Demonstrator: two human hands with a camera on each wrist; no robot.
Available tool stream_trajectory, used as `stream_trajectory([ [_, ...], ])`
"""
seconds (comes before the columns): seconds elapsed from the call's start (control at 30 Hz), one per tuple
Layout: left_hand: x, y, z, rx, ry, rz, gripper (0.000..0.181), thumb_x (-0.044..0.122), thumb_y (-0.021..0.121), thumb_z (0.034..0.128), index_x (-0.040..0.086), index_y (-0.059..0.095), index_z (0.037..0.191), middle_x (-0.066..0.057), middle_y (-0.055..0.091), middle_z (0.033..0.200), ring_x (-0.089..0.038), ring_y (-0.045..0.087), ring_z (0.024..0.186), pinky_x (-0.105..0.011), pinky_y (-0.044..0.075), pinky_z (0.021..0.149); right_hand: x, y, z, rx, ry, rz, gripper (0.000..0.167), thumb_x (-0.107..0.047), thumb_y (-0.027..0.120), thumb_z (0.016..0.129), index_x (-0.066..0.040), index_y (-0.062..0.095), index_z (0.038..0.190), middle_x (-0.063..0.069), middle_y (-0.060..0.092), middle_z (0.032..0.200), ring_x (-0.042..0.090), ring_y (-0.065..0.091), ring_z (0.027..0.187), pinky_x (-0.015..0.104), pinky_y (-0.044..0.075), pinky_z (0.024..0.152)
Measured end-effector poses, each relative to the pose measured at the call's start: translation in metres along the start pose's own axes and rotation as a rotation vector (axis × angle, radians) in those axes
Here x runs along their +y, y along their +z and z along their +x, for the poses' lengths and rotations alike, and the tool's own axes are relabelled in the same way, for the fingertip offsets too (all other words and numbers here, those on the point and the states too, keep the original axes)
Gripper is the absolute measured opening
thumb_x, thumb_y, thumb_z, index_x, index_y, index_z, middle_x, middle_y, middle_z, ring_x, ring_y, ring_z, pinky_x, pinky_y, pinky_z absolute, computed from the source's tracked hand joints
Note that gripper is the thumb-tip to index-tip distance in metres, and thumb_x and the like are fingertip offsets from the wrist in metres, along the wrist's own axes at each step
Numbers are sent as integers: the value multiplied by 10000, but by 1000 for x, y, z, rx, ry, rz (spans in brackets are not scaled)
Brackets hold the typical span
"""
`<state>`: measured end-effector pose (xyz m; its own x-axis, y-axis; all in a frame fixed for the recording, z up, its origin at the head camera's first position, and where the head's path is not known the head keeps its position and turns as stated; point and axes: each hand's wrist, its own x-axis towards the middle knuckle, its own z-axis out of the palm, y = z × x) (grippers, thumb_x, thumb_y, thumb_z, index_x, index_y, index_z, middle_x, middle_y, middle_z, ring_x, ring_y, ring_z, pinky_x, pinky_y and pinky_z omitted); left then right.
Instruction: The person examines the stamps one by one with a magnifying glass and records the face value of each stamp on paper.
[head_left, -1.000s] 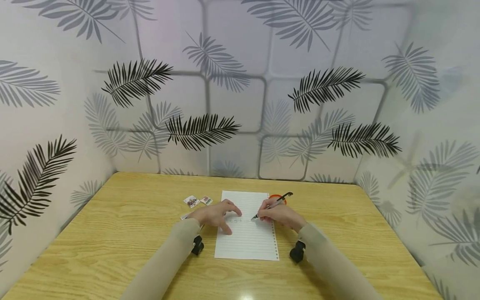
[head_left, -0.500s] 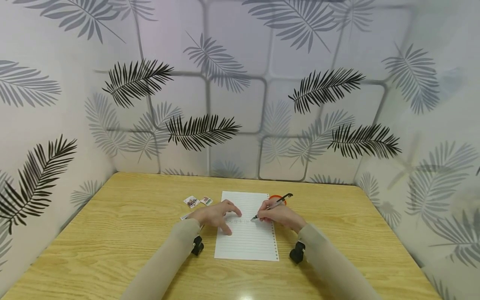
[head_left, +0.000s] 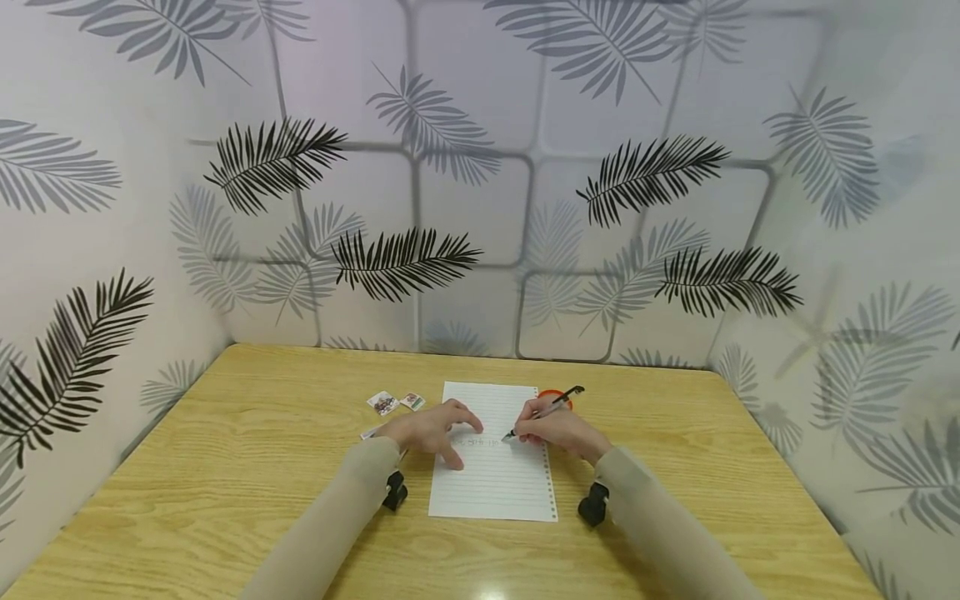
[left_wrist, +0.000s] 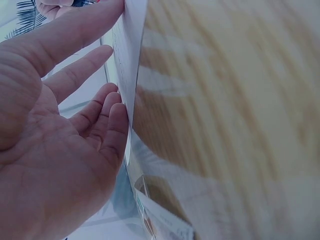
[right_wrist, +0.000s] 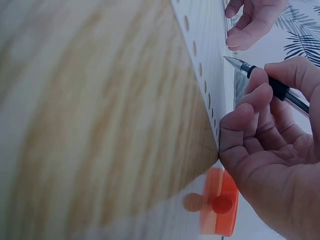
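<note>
A white lined sheet of paper (head_left: 493, 492) with punched holes down its right edge lies on the table, a row of handwriting across its middle. My right hand (head_left: 558, 429) pinches a pen (head_left: 557, 405) with a dark grip, its tip at the end of that row. In the right wrist view the pen (right_wrist: 280, 89) slants between thumb and fingers, with the other fingers curled beneath. On the sheet's left side rests my left hand (head_left: 429, 430), its fingers spread and fingertips touching the paper; the left wrist view shows its palm (left_wrist: 55, 160) with nothing held.
Small picture cards (head_left: 383, 403) lie left of the sheet, one partly hidden by the left hand. An orange-red object (head_left: 555, 397) sits behind the right hand; the right wrist view shows this orange object (right_wrist: 227, 205) close by. Patterned walls (head_left: 465, 308) border the wooden table (head_left: 247, 433).
The pen's upper end has shifted very slightly in the right hand. The left hand and the sheet stay in place.
</note>
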<state>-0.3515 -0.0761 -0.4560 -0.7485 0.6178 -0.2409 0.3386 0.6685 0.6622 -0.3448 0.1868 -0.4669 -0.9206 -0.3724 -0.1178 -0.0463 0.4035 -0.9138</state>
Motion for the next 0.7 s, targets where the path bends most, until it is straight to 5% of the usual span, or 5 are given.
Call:
stream_trajectory([
  [0.3,1,0,-2,0,5,-4,560,118,837,768,261,614,1262,-32,358,1468,-315,365,1377,-522,318,1119,0,0,1,-19,-30,-12,77,-81,699,857,-37,653,814,-16,646,698,129,503,629,234,415,613],
  [0.7,1,0,-1,-1,2,-24,550,108,835,768,264,621,1250,-36,357,1467,-322,361,1378,-524,318,1118,-2,1,-1,13,24,-20,98,-78,672,855,-74,612,777,-7,623,689,130,493,617,242,404,604],
])
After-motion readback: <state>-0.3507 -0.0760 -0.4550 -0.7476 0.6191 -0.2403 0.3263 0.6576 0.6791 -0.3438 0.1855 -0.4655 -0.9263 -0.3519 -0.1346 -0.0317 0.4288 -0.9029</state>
